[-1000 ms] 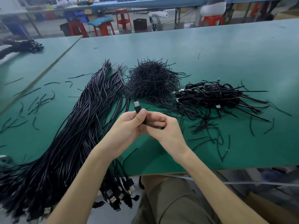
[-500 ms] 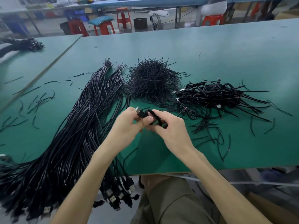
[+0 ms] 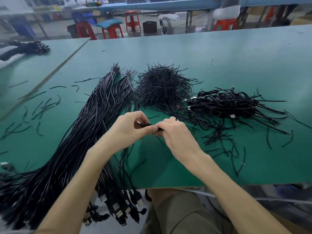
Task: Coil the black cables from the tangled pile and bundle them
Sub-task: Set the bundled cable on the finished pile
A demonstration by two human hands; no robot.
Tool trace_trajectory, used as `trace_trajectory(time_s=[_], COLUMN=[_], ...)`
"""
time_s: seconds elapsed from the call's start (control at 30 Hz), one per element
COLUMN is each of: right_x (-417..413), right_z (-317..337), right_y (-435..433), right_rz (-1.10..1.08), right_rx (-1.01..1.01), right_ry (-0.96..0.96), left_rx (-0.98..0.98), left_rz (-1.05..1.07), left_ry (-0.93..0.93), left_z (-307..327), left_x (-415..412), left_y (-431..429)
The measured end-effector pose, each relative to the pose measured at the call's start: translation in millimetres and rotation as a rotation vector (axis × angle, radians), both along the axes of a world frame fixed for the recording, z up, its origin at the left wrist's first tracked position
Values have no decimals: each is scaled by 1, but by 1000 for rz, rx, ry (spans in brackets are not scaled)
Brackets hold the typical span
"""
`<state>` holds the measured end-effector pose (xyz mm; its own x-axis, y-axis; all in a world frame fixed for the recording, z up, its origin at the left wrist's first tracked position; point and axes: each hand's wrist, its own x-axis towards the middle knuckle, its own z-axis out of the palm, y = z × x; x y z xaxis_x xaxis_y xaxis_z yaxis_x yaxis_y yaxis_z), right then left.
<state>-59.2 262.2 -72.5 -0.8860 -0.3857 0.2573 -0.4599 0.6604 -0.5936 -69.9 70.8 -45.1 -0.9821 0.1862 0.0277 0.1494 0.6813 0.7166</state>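
Both hands meet low over the middle of the green matted worktable [image 3: 236, 61]. The left hand [image 3: 130, 127] pinches one end of a thin black cable [image 3: 148, 125] between thumb and curled fingers. The right hand [image 3: 175, 134] wraps its fingers round the other end, so only a short stretch shows between them, and how the cable is wound I cannot tell. It is held just above the mat, near the table's front edge.

Left of the hands lies a long sheaf of straight black cables [image 3: 81, 141], running from mid-table toward the near corner. Its silver-tipped USB plugs [image 3: 118, 210] hang over the edge. Behind the hands sits a bristly heap of short black wire ties [image 3: 162, 86]. Just right of that is a tangled pile of looped black cables [image 3: 228, 105], with stray ends trailing across the mat. Loose black ties [image 3: 42, 107] are scattered over the left part of the surface.

A second green table [image 3: 33, 68] butts up at the far left and carries another dark bundle of cables [image 3: 28, 48]. Beyond the tables stand red plastic stools [image 3: 132, 21], one with a teal cushion [image 3: 108, 24]. A small black box [image 3: 149, 27] and a round wire-guarded fan [image 3: 164, 25] sit on the pale floor. The person's olive-khaki trousers [image 3: 177, 213] show below the table edge.
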Motion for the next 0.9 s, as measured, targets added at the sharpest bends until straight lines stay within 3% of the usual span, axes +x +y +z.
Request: trace_trajectory(time_s=[0.17, 0.33, 0.53, 0.7, 0.83, 0.9], right_x=[-8, -24, -36, -41, -39, -42], right_z=[2, 4, 6, 5, 19, 28], right_y=[-4, -1, 5, 2, -1, -3], right_rz=[37, 7, -50, -135, -202, -223], right_rx=[94, 108, -121, -100, -564, -579], right_ry=[9, 2, 14, 58, -272, -223], left_rx=[-298, -389, -49, -35, 54, 93], left_rz=[-267, -296, -288, -90, 150, 194], left_ry=[-105, -123, -115, 31, 129, 131], left_z=[13, 7, -10, -34, -49, -51], left_x=[-20, -34, -39, -44, -47, -48], left_y=[-8, 9, 11, 7, -2, -3])
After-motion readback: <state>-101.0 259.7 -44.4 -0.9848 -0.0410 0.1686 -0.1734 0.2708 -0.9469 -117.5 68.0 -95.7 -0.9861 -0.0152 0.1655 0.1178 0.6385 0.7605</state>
